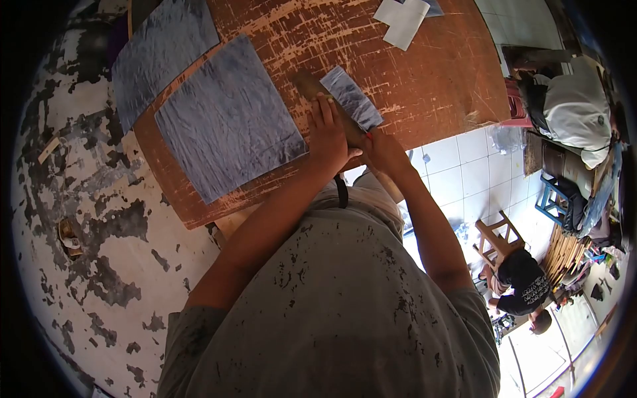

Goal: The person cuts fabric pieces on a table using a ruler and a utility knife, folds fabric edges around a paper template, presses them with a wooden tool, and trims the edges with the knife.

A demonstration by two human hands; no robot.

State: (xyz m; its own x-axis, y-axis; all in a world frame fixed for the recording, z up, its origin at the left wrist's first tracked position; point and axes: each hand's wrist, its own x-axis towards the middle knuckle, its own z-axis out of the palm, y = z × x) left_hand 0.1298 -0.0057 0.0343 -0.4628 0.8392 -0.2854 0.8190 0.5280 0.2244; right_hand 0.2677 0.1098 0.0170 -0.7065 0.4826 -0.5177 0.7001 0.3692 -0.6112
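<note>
A long brown strip [307, 84] with a rounded end lies on the worn wooden table. My left hand [326, 136] presses down on it with fingers stretched out flat and thumb spread. Along the strip's right side sits a small blue-grey marbled piece [350, 98]. My right hand [383, 154] is closed at the table's front edge, by the lower end of that piece. A bit of red shows at its fingertips; the rest of what it grips is hidden. To the left of my left hand is a large marbled blue-grey sheet [232, 123].
Another marbled sheet [166, 56] overhangs the table's left edge. White cut pieces [403, 20] lie at the far side of the scratched brown table [451, 73]. To the right are a wooden stool [497, 242], a blue stool [551, 199] and two other people.
</note>
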